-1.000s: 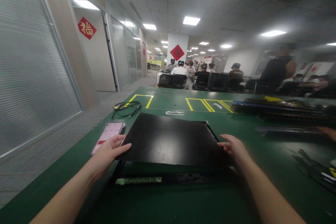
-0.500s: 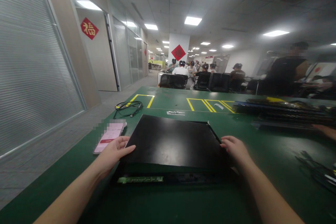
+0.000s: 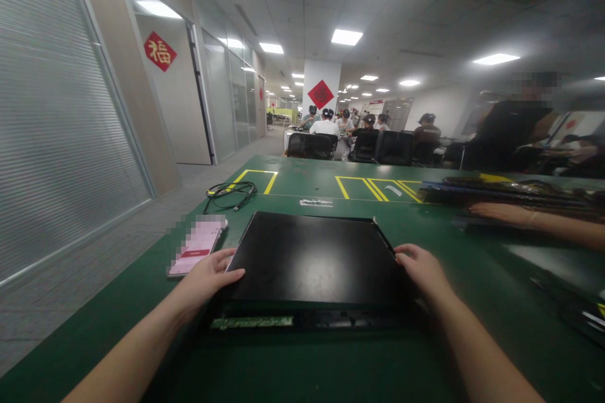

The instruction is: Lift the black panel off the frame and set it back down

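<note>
A flat black panel (image 3: pixel 314 258) lies on the green counter (image 3: pixel 293 179), resting on a dark frame with a green strip (image 3: pixel 252 322) showing along its near edge. The left hand (image 3: pixel 205 277) grips the panel's left near corner, thumb lying on top and fingers curled under the edge beside a pink-screened phone (image 3: pixel 196 245). The right hand (image 3: pixel 423 271) is loosely curled over the panel's right edge, fingers bent against it. A black cable (image 3: pixel 231 192) is coiled farther back on the left. Another person's hand (image 3: pixel 496 212) rests on a stack of dark panels (image 3: pixel 510 192) at the right.
</note>
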### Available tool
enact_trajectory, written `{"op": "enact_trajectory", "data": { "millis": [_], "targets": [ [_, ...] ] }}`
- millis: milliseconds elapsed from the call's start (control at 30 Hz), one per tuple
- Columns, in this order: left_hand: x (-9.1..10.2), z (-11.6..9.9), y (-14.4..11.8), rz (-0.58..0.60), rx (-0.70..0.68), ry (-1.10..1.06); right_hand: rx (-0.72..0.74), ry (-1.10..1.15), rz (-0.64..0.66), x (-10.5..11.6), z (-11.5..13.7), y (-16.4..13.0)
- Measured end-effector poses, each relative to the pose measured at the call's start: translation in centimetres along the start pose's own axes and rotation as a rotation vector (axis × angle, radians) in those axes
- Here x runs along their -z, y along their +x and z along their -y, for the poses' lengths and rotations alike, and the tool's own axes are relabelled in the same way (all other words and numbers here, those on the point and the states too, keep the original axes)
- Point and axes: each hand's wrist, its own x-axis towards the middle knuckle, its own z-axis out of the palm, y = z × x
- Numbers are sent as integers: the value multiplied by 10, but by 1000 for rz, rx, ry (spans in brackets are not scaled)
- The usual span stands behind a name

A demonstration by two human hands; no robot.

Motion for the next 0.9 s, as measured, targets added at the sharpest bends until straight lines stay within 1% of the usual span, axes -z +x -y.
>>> {"op": "enact_trajectory", "data": {
  "millis": [200,400,467,633,733,800,900],
  "targets": [
    [-1,8,3,-26,-25,-10,42,-50,-15,-3,-6,3],
    [-2,6,9,-139,36,-6,57,-61,-28,-2,-5,3],
    [-3,5,10,-159,37,-8,50,-59,-25,-2,-4,2],
    [-4,5,8,-176,20,18,50,-59,-17,-2,-5,3],
    [-4,4,6,-193,-20,56,30,-65,-8,-2,-5,3],
    [-2,2,5,-187,-53,73,20,-63,-3,-2,-5,3],
    [3,-1,5,-155,-65,122,25,-59,-2,-2,-6,3]
  ]
}}
